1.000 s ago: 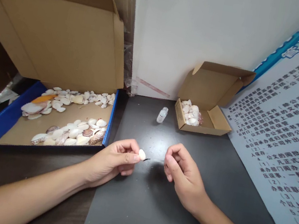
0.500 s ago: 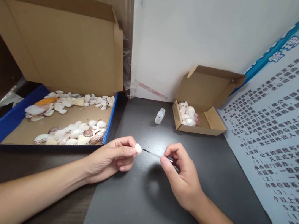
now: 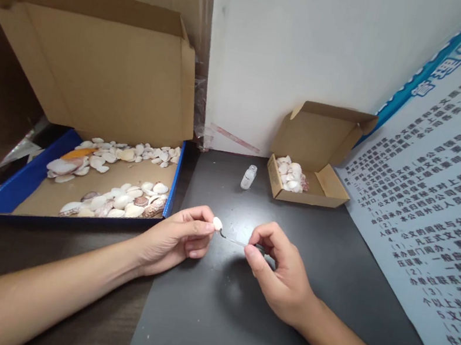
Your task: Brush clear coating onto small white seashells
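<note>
Between the thumb and fingertips of my left hand [image 3: 184, 231] is a small white seashell [image 3: 217, 224]. My right hand [image 3: 278, 270] pinches a thin brush [image 3: 234, 240] with a clear stem and a dark tip. That tip touches the lower right edge of the shell and looks bent against it. The rear end of the brush is hidden in my right fingers. Behind both hands, a small glass bottle [image 3: 248, 178] stands upright without a cap, something whitish inside it.
At left lies a blue-rimmed cardboard box [image 3: 173, 186], lid raised, with many shells [image 3: 122, 201] in it. A smaller open box [image 3: 319, 200] holding white shells [image 3: 291, 174] stands at the back right. A printed board [image 3: 448, 175] leans along the right side.
The brush tip has come onto the shell; before, a small gap lay between them. The view has shifted slightly, and both hands stay in nearly the same place.
</note>
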The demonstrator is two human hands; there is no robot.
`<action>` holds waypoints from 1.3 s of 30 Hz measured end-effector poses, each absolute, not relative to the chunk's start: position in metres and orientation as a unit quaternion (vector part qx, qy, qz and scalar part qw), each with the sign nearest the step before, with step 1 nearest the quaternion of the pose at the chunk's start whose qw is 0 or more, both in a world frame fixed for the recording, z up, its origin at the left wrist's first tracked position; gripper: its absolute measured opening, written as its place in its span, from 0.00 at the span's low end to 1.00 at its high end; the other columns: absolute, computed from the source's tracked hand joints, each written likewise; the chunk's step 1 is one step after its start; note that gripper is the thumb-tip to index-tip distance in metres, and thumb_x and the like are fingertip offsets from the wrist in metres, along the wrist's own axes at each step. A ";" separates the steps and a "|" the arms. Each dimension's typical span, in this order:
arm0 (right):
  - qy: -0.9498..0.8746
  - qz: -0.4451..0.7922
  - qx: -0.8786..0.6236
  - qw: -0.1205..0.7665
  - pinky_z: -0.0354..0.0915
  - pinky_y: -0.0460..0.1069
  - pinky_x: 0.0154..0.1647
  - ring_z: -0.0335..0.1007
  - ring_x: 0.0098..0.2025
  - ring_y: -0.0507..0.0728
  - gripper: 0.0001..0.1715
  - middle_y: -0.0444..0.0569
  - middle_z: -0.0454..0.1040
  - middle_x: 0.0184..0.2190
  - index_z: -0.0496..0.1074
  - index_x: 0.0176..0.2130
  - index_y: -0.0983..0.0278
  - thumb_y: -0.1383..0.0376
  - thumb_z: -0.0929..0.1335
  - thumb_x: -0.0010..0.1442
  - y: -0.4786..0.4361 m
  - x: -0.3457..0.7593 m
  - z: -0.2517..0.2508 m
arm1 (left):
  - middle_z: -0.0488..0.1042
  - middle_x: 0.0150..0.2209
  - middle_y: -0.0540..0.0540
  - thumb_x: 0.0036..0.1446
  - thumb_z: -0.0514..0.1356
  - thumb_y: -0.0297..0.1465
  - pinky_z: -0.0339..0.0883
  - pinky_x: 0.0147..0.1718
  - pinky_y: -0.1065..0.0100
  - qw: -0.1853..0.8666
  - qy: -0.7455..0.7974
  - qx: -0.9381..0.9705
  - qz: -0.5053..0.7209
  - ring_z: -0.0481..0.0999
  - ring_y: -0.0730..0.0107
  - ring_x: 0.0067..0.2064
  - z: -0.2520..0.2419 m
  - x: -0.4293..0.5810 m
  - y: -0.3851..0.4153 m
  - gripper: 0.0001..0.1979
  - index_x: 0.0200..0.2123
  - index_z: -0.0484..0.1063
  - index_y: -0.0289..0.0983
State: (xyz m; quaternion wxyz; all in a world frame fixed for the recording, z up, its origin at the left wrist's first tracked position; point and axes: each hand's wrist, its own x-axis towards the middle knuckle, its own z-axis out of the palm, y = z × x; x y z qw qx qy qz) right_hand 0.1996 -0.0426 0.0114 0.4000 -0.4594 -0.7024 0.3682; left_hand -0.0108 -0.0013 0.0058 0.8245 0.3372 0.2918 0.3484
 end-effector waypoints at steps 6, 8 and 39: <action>-0.701 0.351 -0.493 0.376 0.55 0.45 0.23 0.57 0.22 0.51 0.08 0.39 0.60 0.22 0.60 0.34 0.59 0.62 0.64 0.64 -0.042 0.198 0.013 | 0.57 0.19 0.56 0.54 0.66 0.29 0.50 0.21 0.76 0.826 0.286 0.338 0.348 0.50 0.81 0.21 0.005 -0.011 -0.001 0.06 0.27 0.72 0.36; -0.707 0.353 -0.477 0.385 0.57 0.46 0.24 0.58 0.23 0.51 0.07 0.39 0.60 0.23 0.60 0.34 0.59 0.63 0.64 0.64 -0.042 0.199 0.013 | 0.58 0.19 0.56 0.54 0.66 0.28 0.50 0.21 0.76 0.824 0.289 0.341 0.348 0.50 0.81 0.21 0.005 -0.010 -0.002 0.06 0.27 0.72 0.36; -0.719 0.342 -0.462 0.391 0.55 0.44 0.21 0.55 0.21 0.49 0.09 0.38 0.59 0.22 0.61 0.32 0.60 0.64 0.67 0.61 -0.043 0.199 0.015 | 0.55 0.18 0.58 0.54 0.67 0.30 0.50 0.21 0.76 0.800 0.298 0.370 0.366 0.49 0.81 0.20 0.003 -0.007 -0.007 0.07 0.27 0.71 0.37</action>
